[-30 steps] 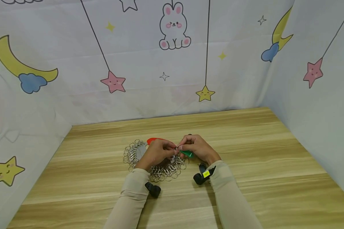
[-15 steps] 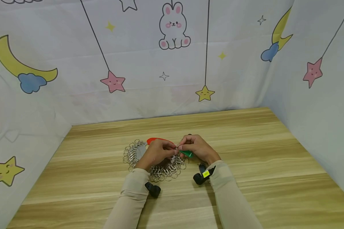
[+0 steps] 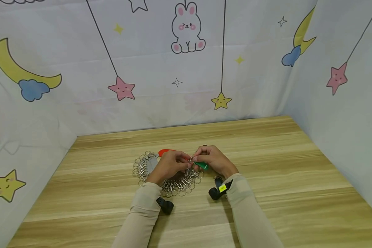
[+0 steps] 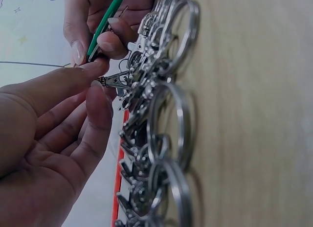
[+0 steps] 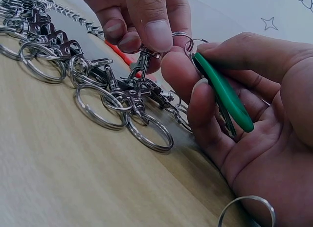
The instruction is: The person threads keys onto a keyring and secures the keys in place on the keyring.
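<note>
1. Head view: your left hand (image 3: 168, 166) and right hand (image 3: 215, 160) meet over the right part of the clasp row (image 3: 176, 187), a curve of metal clasps with split rings, both with fingers bent in a pinch. A green-topped piece (image 3: 202, 165) pokes out under your right fingers, just above the right end of the clasp row.
2. Same view: a grey sheet (image 3: 152, 164) lies inside the curve of the clasp row, and a red piece (image 3: 165, 151) shows at its far side, partly behind your left hand. The wood-grain table (image 3: 80, 206) bears the clasp row; the printed white cloth (image 3: 155, 62) hangs well beyond it. Your sleeves (image 3: 142, 210) reach in from the near side.
3. Left wrist view: your left thumb and forefinger pinch a single clasp (image 4: 115, 80) just beside the clasp row. You cannot tell here whether it touches its neighbours.
4. Right wrist view: your right thumb and fingers grip the green-topped piece beside the clasp row, its metal underside against your fingers. A thin ring (image 5: 183, 34) spans the gap between your two hands, near the row's end.
</note>
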`<state>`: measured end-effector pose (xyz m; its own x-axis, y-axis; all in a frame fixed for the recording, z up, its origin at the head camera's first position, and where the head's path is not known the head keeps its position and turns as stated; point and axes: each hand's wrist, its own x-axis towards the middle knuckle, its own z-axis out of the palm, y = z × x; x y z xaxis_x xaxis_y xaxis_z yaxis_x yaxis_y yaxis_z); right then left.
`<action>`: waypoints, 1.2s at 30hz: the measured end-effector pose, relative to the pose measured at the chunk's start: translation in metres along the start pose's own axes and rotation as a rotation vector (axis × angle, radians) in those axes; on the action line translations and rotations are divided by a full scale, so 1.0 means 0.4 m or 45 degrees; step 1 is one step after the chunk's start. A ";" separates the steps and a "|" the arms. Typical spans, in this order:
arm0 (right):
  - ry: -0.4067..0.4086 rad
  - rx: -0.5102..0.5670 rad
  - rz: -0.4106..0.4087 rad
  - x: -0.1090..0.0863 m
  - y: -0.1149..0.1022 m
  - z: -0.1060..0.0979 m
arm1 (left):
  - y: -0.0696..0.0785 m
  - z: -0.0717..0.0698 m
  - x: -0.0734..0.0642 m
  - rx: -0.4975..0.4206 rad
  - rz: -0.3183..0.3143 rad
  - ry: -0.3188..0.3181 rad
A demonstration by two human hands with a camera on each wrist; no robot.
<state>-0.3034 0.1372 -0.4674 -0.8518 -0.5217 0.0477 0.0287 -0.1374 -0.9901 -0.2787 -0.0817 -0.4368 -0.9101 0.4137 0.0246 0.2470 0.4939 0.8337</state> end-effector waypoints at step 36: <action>-0.049 -0.014 -0.033 0.001 0.007 -0.006 | 0.006 -0.001 -0.002 0.012 -0.037 0.006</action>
<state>-0.3050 0.1386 -0.4703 -0.8313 -0.5504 0.0781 0.0011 -0.1420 -0.9899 -0.2775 -0.0811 -0.4346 -0.9183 0.3959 0.0031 0.2238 0.5126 0.8289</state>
